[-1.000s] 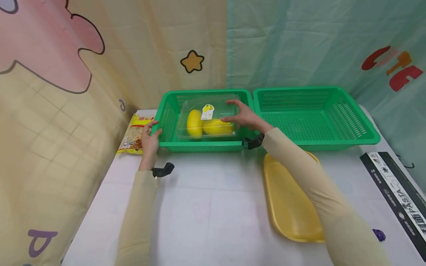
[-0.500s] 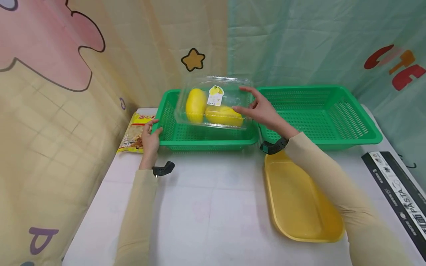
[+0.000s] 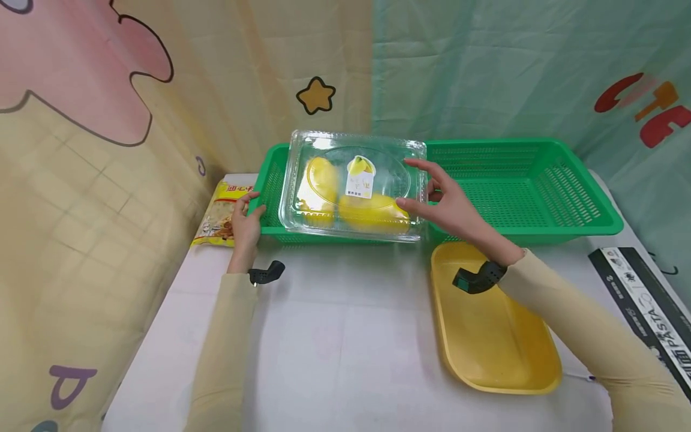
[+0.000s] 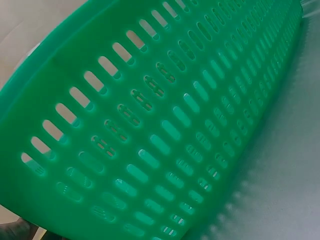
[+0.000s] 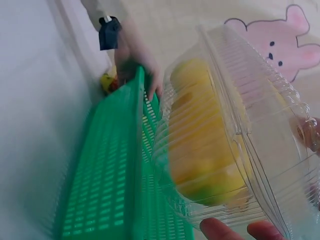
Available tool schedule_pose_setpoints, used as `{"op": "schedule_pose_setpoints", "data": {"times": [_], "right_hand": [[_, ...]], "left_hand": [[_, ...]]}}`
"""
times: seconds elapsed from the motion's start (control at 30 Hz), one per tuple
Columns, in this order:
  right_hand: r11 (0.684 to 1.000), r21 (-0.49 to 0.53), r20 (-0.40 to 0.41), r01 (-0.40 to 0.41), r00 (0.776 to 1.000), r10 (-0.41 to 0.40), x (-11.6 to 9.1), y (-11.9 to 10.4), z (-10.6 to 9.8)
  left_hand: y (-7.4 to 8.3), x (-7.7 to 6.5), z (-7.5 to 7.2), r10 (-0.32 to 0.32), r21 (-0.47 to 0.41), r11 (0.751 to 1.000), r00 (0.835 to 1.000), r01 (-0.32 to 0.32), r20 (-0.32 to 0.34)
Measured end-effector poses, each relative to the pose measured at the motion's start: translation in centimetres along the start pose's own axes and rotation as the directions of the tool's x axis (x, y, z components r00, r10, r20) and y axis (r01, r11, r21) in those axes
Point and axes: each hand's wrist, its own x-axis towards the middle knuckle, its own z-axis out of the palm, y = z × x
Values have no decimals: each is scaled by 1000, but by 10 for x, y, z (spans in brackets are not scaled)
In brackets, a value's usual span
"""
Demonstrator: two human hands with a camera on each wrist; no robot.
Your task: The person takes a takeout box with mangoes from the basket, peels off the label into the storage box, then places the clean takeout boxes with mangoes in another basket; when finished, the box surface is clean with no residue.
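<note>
My right hand [image 3: 448, 204] grips the right end of a clear plastic clamshell box [image 3: 385, 147], thumb and fingers at its edge. Two yellow mangoes [image 3: 321, 186] lie inside, under a lid with a printed label [image 3: 359, 180]. The box is tilted and raised over the left green basket [image 3: 272, 180], overlapping its front rim in the head view. In the right wrist view one mango [image 5: 197, 130] shows a green patch through the box wall. My left hand [image 3: 246, 228] holds the basket's left rim; the left wrist view mostly shows the slotted basket wall [image 4: 130, 130].
A second green basket [image 3: 518, 192] stands to the right, and a yellow tray [image 3: 486, 336] lies in front of it. A yellow food packet [image 3: 216, 216] sits left of the left basket. A long black pasta box [image 3: 642, 300] lies at the right edge.
My right hand has lifted the mango box out of the left basket, moving it slightly right and nearer to me. My left hand has stayed on the basket rim.
</note>
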Motion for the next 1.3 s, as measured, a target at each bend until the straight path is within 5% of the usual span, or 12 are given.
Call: {"op": "schedule_pose_setpoints", "data": {"times": [0.37, 0.7, 1.03, 1.3], "right_hand": [[1000, 14, 29, 27, 999, -28, -58, -13, 2], [995, 22, 125, -94, 988, 91, -100, -4, 9], [993, 54, 208, -105, 974, 92, -113, 11, 23], [989, -15, 258, -148, 955, 147, -109, 18, 36]], "left_hand": [[0, -1, 2, -4, 1, 1000, 1000, 4, 6], [1, -1, 2, 18, -4, 1000, 1000, -18, -1], [0, 0, 0, -2, 11, 1000, 1000, 2, 12], [1, -1, -1, -1, 36, 999, 1000, 0, 12]]}}
